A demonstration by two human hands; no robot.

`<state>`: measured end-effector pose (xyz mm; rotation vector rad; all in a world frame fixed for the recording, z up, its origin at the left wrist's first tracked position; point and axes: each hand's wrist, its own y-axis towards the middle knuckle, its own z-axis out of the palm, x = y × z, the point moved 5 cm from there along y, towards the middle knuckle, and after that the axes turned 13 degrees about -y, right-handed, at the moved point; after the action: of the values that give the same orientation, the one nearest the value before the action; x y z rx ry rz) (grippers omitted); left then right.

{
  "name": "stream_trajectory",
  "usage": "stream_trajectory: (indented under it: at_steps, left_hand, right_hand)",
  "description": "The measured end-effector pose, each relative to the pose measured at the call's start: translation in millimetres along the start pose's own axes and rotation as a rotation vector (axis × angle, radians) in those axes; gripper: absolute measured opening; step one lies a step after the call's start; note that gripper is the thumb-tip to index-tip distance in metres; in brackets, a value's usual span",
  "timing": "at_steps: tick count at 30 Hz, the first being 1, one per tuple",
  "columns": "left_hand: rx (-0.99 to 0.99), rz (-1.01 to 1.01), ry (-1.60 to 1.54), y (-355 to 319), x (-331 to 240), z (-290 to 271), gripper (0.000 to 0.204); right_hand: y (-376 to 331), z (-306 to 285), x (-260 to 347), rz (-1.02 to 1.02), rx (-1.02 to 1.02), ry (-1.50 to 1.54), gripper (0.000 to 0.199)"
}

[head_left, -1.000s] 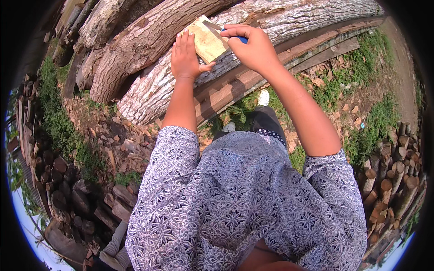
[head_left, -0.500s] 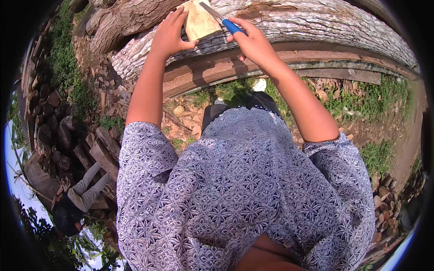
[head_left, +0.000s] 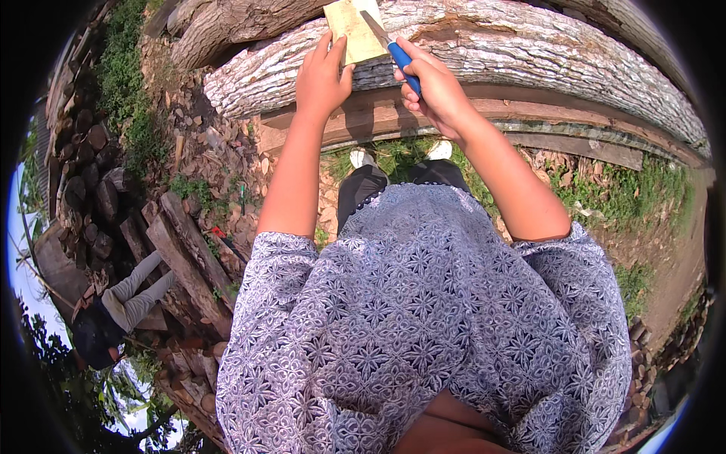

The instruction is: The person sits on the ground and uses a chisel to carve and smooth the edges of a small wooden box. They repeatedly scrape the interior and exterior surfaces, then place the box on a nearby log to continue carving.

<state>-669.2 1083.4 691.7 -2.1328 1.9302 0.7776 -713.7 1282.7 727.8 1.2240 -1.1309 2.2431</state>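
A pale yellow piece of wood (head_left: 353,34) with straight edges lies on a thick rough-barked log (head_left: 522,45) at the far side. My left hand (head_left: 324,82) rests against the wood's near left edge, its fingers stretched out and the thumb apart. In my right hand (head_left: 439,94) is a knife (head_left: 403,64) with a blue handle and a narrow grey blade. Its fingers wrap round the handle. The blade points away and to the left, over the right part of the wood; whether it touches the surface I cannot tell.
A sawn brown beam (head_left: 386,117) runs along the near side of the log. My feet stand on grass and dry leaves close to it. More logs (head_left: 249,23) lie behind, and cut timber (head_left: 185,261) is piled at the left. Another person (head_left: 113,318) is at the far left.
My left hand has slid nearer along the wood's left edge, off its top. The knife's handle has swung nearer, so the blade stands steeper. The whole view has shifted slightly.
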Motion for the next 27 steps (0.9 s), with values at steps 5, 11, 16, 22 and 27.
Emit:
stream_trajectory:
  at_steps: [5, 11, 16, 22, 27]
  left_hand:
    - [-0.015, -0.01, 0.033, -10, 0, 12, 0.061]
    - [0.026, -0.003, 0.064, -10, 1, 11, 0.06]
    - [-0.04, 0.035, 0.024, -10, 0, 7, 0.058]
    - [-0.147, -0.027, -0.512, -23, -27, 4, 0.042]
    - [-0.045, -0.471, -1.243, -6, -28, 32, 0.046]
  right_hand:
    - [-8, 10, -3, 0.014, -0.088, 0.024, 0.063]
    - [-14, 37, -11, -0.01, -0.273, -0.139, 0.063]
    - [-6, 56, -8, -0.035, -0.358, -0.238, 0.062]
    - [13, 54, -7, -0.079, -0.387, -0.249, 0.06]
    - [20, 56, -9, -0.1, -0.401, -0.31, 0.058]
